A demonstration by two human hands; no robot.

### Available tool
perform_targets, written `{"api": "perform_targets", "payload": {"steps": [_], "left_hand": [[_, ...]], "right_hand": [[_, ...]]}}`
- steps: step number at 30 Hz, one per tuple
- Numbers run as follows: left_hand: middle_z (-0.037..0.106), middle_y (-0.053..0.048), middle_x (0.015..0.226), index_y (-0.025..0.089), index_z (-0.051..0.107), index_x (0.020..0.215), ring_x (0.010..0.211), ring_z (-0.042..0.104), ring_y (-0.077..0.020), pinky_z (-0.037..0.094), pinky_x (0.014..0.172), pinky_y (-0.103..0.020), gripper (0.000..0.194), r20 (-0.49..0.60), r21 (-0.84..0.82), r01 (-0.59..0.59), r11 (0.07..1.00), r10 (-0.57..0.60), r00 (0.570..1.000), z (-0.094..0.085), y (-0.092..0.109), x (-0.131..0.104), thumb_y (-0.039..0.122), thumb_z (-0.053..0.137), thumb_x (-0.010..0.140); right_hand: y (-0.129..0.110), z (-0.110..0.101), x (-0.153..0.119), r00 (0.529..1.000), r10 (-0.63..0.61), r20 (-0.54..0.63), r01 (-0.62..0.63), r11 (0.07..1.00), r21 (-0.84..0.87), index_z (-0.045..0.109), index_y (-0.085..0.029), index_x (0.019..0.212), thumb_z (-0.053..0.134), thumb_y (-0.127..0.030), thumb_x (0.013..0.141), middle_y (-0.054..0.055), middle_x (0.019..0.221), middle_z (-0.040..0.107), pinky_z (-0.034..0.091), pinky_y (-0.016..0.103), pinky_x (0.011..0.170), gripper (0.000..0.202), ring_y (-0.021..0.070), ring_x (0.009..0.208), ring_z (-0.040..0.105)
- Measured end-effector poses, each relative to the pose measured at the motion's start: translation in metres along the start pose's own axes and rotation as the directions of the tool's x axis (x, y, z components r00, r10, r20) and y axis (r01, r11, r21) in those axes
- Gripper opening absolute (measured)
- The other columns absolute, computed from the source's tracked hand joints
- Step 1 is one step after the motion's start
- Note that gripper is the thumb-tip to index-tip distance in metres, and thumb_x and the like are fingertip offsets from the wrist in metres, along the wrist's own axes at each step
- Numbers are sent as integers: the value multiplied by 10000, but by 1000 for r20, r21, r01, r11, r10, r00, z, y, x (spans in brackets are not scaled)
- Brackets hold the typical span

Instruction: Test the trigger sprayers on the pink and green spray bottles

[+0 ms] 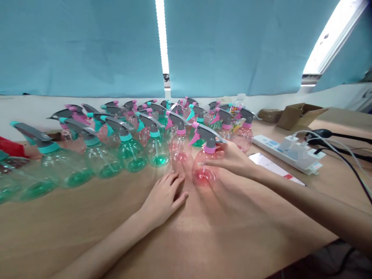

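Observation:
My right hand point(229, 158) is closed around the upper body of a clear pink spray bottle point(203, 176), just below its pink collar. The bottle stands upright, its grey and pink trigger head pointing left. My left hand point(165, 197) lies flat on the table with fingers apart, holding nothing, a little left of that bottle. Behind the left fingertips stands another pink spray bottle point(182, 155). Beside it, to the left, are a green spray bottle point(158, 155) with a teal collar and a second green spray bottle point(133, 159).
Several more green and pink spray bottles fill the table's back and left. On the right lie a phone point(273, 167) and a white power strip point(285, 151) with plugs and cables. An open cardboard box point(299, 116) sits behind them. A red item point(11, 148) is at far left.

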State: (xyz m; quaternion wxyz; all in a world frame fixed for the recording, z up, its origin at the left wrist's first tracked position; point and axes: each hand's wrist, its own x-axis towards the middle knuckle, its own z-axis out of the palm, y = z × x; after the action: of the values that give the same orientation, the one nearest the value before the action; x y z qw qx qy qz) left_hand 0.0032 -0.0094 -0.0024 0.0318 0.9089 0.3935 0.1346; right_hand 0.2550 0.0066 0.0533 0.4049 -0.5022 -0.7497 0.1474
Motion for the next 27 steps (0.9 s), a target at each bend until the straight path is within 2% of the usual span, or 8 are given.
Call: {"api": "perform_targets", "payload": {"steps": [3,7,13,20,27], "left_hand": [[543,-185,1331,104,528,1299,1259,471,-333,401,1016,-500,422,9,7,-7,1000,7,1000,1,1,3,353,488,960],[537,-173,1345,132,533,1294,1249,483,-327,398,1019,-502,405,11,6,-19,1000,19,1000,4,4,11,348,499,953],[524,-152,1365,164,529,1298,1262,470,-323,402,1024,-494,425,33,-40,-80,996,82,996,12,11,34,381,536,932],[510,-142,1363,159,527,1289,1270,458,-301,391,1043,-452,410,55,-97,-148,984,153,987,20,17,59,348,561,926],[491,-145,1374,146,515,1302,1273,452,-307,389,1043,-463,428,97,-138,-145,980,160,982,21,18,72,359,546,933]], "right_hand": [[4,-5,8,1000,-14,-1,14,1000,-26,536,-198,790,739,-497,688,-18,714,541,403,289,566,375,149,645,493],[17,-7,25,1000,-18,-19,17,998,-56,477,-207,682,725,-523,695,-45,616,458,355,281,535,403,126,580,415],[36,-2,49,999,-19,-49,14,995,-98,511,-193,684,730,-458,699,-7,660,565,380,300,570,345,148,603,487],[43,2,67,996,-19,-82,9,992,-124,478,-200,684,735,-423,702,-16,645,549,366,286,550,341,132,581,460],[53,7,78,994,-46,-102,32,991,-130,521,-193,796,757,-390,711,6,742,610,422,300,609,319,159,645,523]]}}
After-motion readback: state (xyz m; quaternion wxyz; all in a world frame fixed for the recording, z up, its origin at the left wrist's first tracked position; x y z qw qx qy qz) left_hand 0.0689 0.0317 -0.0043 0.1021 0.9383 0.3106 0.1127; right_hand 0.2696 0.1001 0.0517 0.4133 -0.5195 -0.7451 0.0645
